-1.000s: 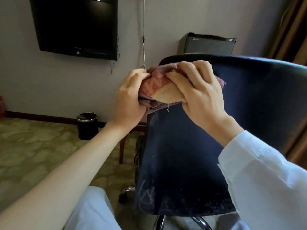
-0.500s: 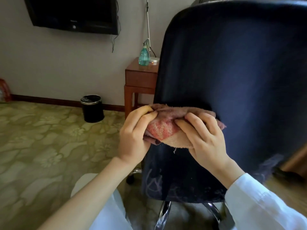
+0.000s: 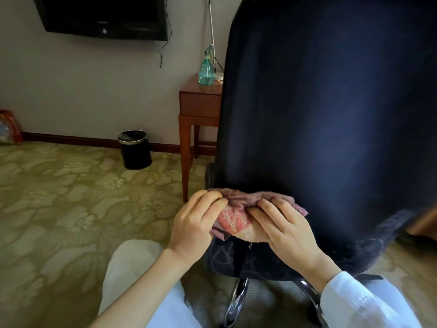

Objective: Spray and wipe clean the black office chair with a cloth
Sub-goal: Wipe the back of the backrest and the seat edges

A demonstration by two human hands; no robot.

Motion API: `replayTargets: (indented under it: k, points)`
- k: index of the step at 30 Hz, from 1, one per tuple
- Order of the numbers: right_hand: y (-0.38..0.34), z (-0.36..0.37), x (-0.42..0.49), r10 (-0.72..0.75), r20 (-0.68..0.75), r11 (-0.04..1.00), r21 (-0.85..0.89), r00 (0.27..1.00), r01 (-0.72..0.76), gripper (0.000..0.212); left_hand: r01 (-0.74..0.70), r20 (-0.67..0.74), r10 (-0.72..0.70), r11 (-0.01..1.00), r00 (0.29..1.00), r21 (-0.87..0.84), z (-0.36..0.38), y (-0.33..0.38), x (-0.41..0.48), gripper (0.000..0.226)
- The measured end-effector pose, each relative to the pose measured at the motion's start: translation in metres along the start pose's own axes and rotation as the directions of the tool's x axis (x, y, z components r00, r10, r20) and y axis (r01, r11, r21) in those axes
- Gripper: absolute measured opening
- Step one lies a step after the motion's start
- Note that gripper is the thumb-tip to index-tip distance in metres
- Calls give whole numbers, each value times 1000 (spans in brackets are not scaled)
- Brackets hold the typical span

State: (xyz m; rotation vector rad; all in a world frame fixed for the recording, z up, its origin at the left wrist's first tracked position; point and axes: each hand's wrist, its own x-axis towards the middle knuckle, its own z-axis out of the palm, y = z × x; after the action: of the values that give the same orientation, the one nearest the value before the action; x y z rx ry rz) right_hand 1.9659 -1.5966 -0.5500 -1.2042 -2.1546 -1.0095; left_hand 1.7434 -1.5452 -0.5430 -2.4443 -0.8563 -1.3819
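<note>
At lower centre, the left hand (image 3: pixel 195 221) and right hand (image 3: pixel 289 229) grip the bunched cloth (image 3: pixel 236 220) with curled fingers against the lower back of the black office chair (image 3: pixel 319 114); soft, light and limp, it likely handles best held by its folded bulk.

Black chair (image 3: pixel 331 114), mauve-and-pink cloth (image 3: pixel 236 221), olive flowered carpet (image 3: pixel 71 209).
The chair back has a bluish sheen; the cloth adds speckled pink-red and cream patches; pale blossoms pattern the carpet; the spray bottle (image 3: pixel 207 72) is teal, the side table (image 3: pixel 199 105) reddish-brown.
</note>
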Motion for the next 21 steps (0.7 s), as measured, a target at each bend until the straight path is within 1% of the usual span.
replayTargets:
  k: [3, 5, 7, 9, 11, 12, 16, 19, 21]
  points:
    - [1, -7, 5, 3, 29, 1000, 17, 1000, -4, 31, -8, 57, 6, 1000, 998, 28, -6, 1, 4, 39]
    - [2, -20, 14, -1, 3, 1000, 11, 1000, 1, 34, -8, 66, 5, 999, 998, 37, -12, 4, 10, 43]
    - [6, -37, 28, -1, -55, 1000, -7, 998, 1, 37, -11, 26, 10, 999, 1000, 38, -19, 6, 22, 43]
    - [12, -55, 48, 12, -108, 1000, -19, 994, -15, 44, -23, -23, 24, 999, 999, 44, -30, 7, 43, 47]
    - [21, -73, 73, 24, -171, 999, -18, 985, -27, 49, -58, -73, 63, 996, 995, 69, -47, 8, 71, 40]
    - [27, -83, 87, 19, -207, 1000, -21, 978, -24, 48, -73, -91, 82, 993, 993, 88, -58, 9, 86, 36]
    - [44, -126, 140, -15, -327, 997, -76, 945, -11, 38, -117, -165, 136, 985, 977, 124, -100, 12, 142, 38]
    - [52, -149, 165, -43, -377, 993, -117, 925, -1, 31, -140, -240, 168, 982, 956, 129, -121, 15, 171, 32]
    - [56, -155, 171, -49, -397, 991, -134, 917, -5, 29, -144, -254, 176, 979, 951, 142, -127, 16, 179, 34]
